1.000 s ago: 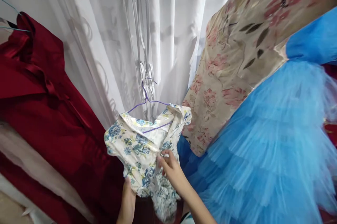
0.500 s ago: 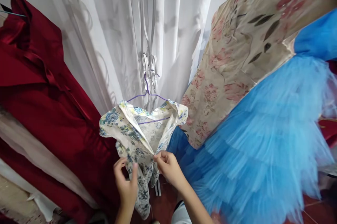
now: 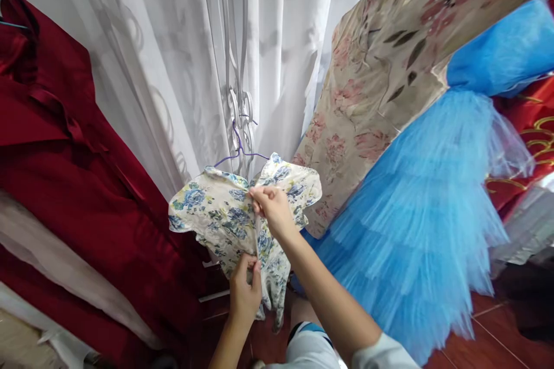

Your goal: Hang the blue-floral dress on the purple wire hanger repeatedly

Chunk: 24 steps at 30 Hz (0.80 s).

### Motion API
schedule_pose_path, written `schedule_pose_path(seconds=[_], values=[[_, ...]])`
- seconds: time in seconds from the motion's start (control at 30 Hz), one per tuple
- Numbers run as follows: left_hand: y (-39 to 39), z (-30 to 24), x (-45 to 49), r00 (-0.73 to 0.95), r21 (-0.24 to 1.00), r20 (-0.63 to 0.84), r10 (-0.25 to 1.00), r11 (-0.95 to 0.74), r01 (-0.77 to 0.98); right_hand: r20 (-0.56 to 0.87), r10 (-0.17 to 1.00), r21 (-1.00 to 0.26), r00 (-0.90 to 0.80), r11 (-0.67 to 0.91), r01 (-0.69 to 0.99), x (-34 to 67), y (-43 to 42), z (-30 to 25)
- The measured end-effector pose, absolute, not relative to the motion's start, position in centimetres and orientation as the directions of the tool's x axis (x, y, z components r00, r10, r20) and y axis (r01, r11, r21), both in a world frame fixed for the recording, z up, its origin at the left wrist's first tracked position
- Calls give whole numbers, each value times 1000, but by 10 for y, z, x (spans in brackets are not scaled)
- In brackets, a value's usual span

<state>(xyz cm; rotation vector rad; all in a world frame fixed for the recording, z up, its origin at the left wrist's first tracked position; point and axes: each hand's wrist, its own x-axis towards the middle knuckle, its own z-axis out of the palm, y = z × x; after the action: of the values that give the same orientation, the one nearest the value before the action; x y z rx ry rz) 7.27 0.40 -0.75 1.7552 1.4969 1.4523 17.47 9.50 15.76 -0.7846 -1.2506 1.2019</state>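
A small white dress (image 3: 216,213) with blue and yellow flowers hangs from a purple wire hanger (image 3: 239,151) in front of me. Its opening is drawn together along a pale seam down the middle. At the top of that seam, my right hand (image 3: 272,207) pinches what looks like the zipper pull, which the fingertips hide. Lower down, my left hand (image 3: 246,288) grips the dress fabric beside the seam between thumb and fingers.
A white metal rack (image 3: 236,80) holds the hanger, with white curtains (image 3: 289,28) behind. Dark red garments (image 3: 99,196) hang at the left. On the right are a beige floral dress (image 3: 346,109) and a tiered blue tulle dress (image 3: 402,196). Red tiles (image 3: 485,328) cover the floor.
My right hand has risen along the seam, and the V-shaped opening has closed. My left hand has moved right and taken hold of the fabric at the lower seam.
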Motion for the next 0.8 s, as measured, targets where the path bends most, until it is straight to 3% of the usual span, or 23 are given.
schedule_pose_path(seconds=[0.23, 0.43, 0.5, 0.63, 0.8], values=[[3, -9, 76, 96, 696, 399, 912, -369, 615, 363, 932, -910, -15, 351, -220, 171, 122, 186], [2, 38, 72, 381, 548, 259, 887, -460, 699, 422, 907, -882, -12, 407, -238, 177, 120, 181], [15, 70, 60, 356, 586, 330, 874, -485, 649, 411, 910, -892, -59, 388, -231, 181, 117, 179], [60, 144, 32, 12, 618, 622, 783, -500, 607, 400, 904, -909, -150, 370, -192, 188, 109, 176], [106, 191, 27, 183, 412, 743, 644, -655, 634, 447, 877, -893, -176, 427, -142, 188, 115, 173]])
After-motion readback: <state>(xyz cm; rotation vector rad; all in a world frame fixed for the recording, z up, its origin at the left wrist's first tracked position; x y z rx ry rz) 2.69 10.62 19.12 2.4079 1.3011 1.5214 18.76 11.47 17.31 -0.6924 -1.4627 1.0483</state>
